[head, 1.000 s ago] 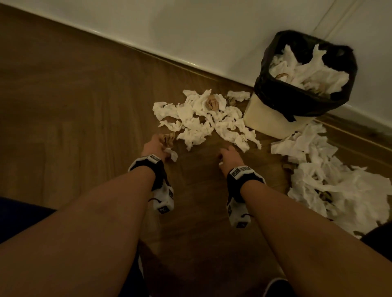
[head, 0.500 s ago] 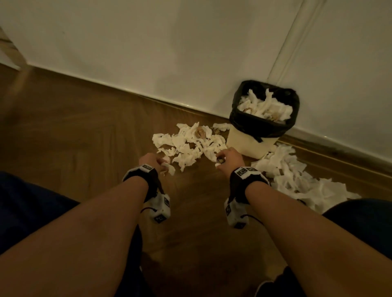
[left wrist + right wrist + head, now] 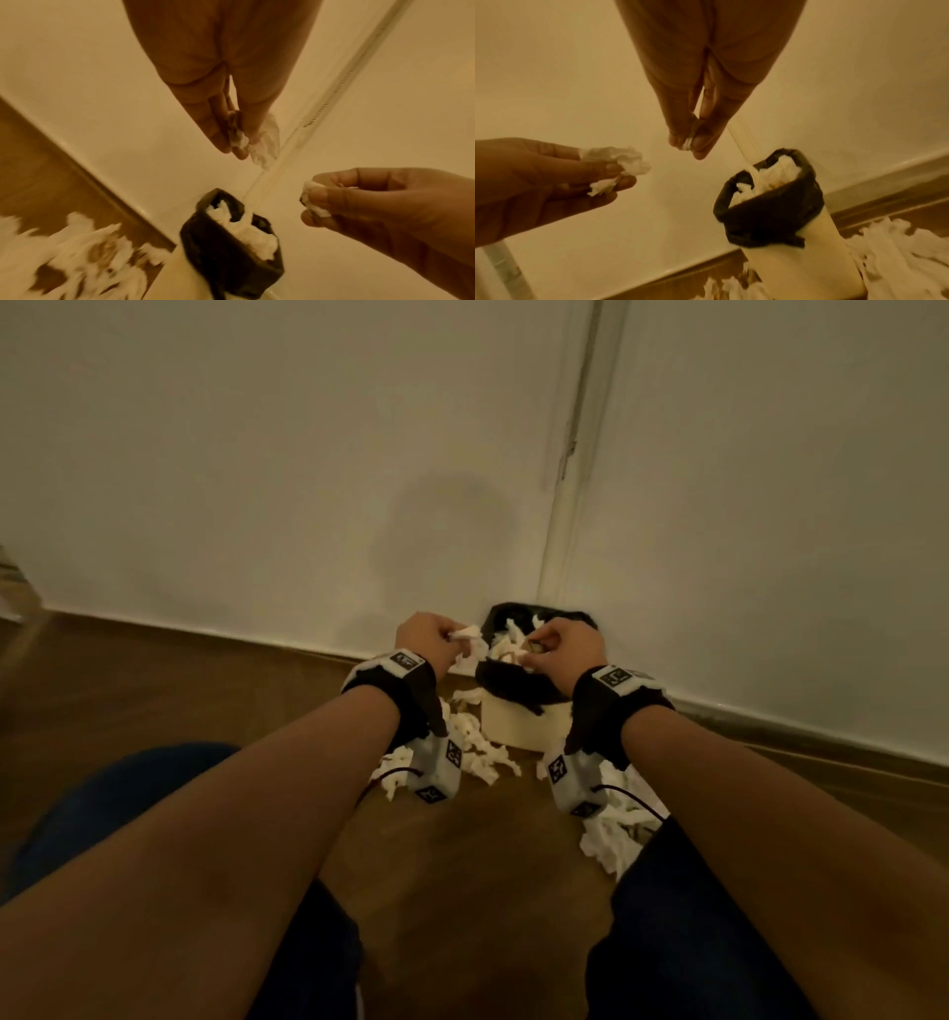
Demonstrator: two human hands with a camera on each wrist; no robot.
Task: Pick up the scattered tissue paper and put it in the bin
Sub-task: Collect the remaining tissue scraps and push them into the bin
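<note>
White tissue wad [image 3: 470, 640] pinched by left hand [image 3: 423, 636]; right hand [image 3: 567, 647] pinches scrap [image 3: 687, 145] above bin [image 3: 524, 706].

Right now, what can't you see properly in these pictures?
- Bin inside: head view, the right hand covers part of its mouth.
- Floor tissue: left wrist view, smeared by blur.
- Tissue in the right hand: right wrist view, fingers hide all but a sliver.
- Floor pile: head view, right arm and leg cover part.

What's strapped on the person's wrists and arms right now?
Forearms are bare, no sleeves. Each wrist has a black strap topped by a white tag with a black square marker. A white camera block with similar markers hangs beneath, trailing a thin cable.
</note>
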